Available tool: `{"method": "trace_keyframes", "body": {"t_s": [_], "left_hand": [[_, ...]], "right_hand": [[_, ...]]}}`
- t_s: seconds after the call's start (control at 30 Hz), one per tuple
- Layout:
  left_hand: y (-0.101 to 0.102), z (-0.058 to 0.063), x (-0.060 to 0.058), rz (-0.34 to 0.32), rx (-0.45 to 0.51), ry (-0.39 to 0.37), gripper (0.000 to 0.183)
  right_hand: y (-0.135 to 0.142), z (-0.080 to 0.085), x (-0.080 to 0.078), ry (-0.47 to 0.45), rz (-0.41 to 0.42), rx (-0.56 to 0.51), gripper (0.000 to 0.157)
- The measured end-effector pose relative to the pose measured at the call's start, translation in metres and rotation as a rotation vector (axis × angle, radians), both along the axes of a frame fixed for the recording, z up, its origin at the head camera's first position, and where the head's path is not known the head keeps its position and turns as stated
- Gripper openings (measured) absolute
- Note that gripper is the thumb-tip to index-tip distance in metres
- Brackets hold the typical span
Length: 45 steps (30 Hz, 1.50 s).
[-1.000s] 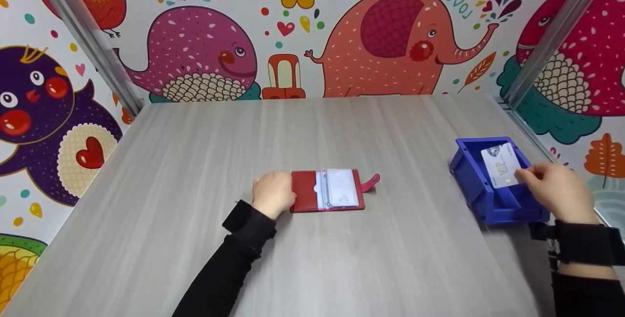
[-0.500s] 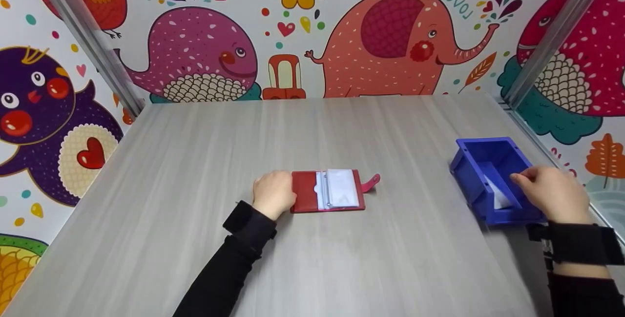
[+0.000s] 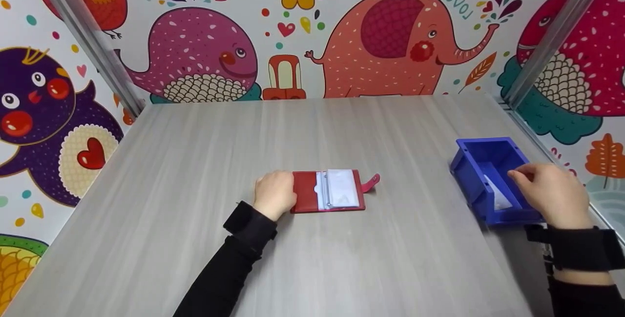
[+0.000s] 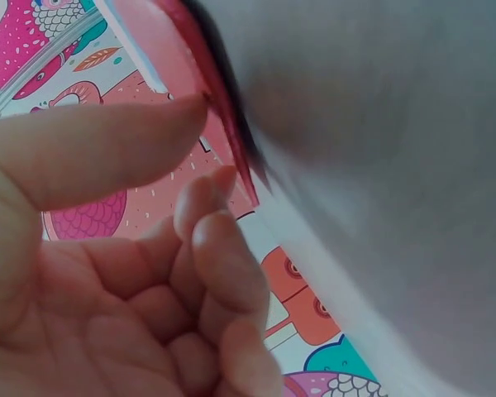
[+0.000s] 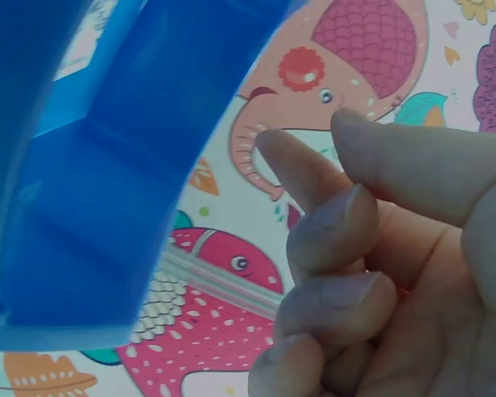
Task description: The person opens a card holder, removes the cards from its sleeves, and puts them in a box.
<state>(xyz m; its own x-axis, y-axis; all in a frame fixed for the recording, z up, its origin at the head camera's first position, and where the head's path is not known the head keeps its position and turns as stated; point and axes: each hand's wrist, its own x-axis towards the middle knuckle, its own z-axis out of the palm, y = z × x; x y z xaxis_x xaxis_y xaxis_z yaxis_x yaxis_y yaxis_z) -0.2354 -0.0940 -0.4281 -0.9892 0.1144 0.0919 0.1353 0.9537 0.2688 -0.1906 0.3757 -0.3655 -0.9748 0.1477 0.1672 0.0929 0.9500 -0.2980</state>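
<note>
A red card holder (image 3: 305,192) lies open on the table, clear plastic sleeves (image 3: 343,189) on its right half and a snap strap (image 3: 372,182) sticking out to the right. My left hand (image 3: 274,192) pinches its left edge; in the left wrist view the thumb (image 4: 124,149) lies against the red cover (image 4: 200,62). At the right stands a blue bin (image 3: 471,187) with a white card (image 3: 497,196) lying inside, partly hidden by the bin's wall. Over the bin's right side hovers my right hand (image 3: 554,195), fingers loosely curled, nothing between thumb and index finger.
The wood-grain table (image 3: 205,146) is bordered by printed walls (image 3: 293,29) at the back and both sides. Metal posts (image 3: 80,38) stand in the back corners. The bin sits close to the right wall.
The right hand let go of the white VIP card, which dropped into the blue bin. That hand then shifted slightly left. The left hand and card holder stayed in place.
</note>
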Motion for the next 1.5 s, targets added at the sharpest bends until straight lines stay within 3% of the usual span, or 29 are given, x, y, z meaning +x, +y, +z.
{"method": "trace_keyframes", "body": {"t_s": [0.2, 0.43, 0.7, 1.07, 1.5], "left_hand": [[-0.001, 0.0, 0.001, -0.014, -0.008, 0.029, 0.004], [-0.002, 0.0, 0.002, -0.032, -0.01, 0.068, 0.005], [-0.002, 0.0, 0.002, -0.027, -0.008, 0.051, 0.004], [0.0, 0.0, 0.001, -0.022, -0.024, 0.035, 0.004], [0.001, 0.0, 0.002, -0.015, -0.018, 0.045, 0.006]], "right_hand": [[-0.014, 0.004, 0.008, 0.086, 0.05, 0.007, 0.034], [-0.035, 0.009, 0.016, 0.205, 0.18, -0.021, 0.024], [-0.064, 0.009, 0.011, 0.193, 0.278, -0.035, 0.021], [-0.114, -0.003, -0.003, 0.291, 0.451, -0.039, 0.007], [-0.163, -0.025, -0.022, 0.247, 0.531, -0.021, 0.008]]}}
